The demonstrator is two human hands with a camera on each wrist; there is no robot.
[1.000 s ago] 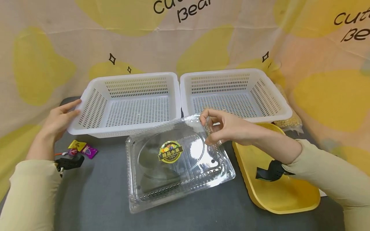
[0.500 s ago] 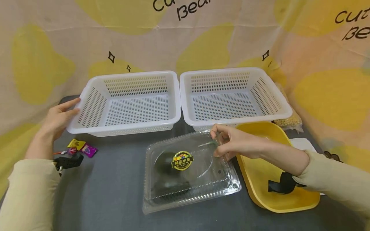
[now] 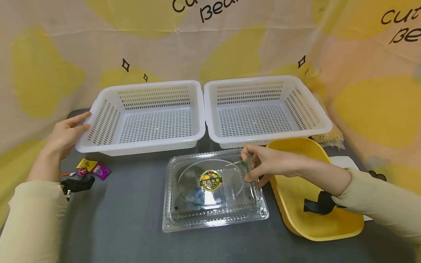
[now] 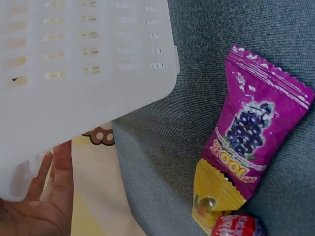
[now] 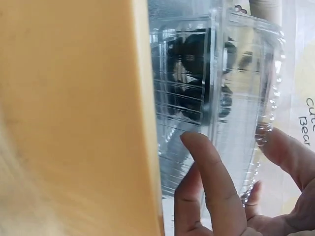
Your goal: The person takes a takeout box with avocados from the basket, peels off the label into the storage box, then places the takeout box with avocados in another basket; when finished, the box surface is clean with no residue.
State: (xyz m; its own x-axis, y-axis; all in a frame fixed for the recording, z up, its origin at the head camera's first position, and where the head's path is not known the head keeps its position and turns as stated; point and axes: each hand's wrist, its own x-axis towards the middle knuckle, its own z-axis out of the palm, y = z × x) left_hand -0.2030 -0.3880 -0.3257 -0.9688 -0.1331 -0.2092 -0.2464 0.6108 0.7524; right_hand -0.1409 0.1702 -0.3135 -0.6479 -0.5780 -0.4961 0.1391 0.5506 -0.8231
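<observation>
Under the right hand [image 3: 260, 166] lies a clear box [image 3: 213, 190], flat on the bench [image 3: 125, 219] with its lid closed. The fingers curl over its far right corner and pinch the rim, thumb on the side wall. Just right of that hand sits a yellow tray [image 3: 315, 223]; beyond its knuckles stands the right basket [image 3: 263, 109].

The left hand [image 3: 67, 133] lies with straight fingers against the outer corner of the left basket [image 3: 144, 117], holding nothing. Near its wrist are the sweets [image 3: 93, 170].

The box looks thin, light and springy. It would probably flex or pop open if squeezed on the lid, and its smooth plastic is likely slippery. The ribbed rim and corners seem the stiffest places to take hold, ideally at two opposite edges.

The head view gives the whole layout and the label [image 3: 210, 181] on the lid. Only the right wrist view shows the grip closely: the fingers [image 5: 211, 172] spread on the box's ribbed wall, pressed near the tray's edge. Only the left wrist view shows the purple sweet [image 4: 256, 128] with its grape print, and the hand's palm [image 4: 34, 206] under the basket rim.
</observation>
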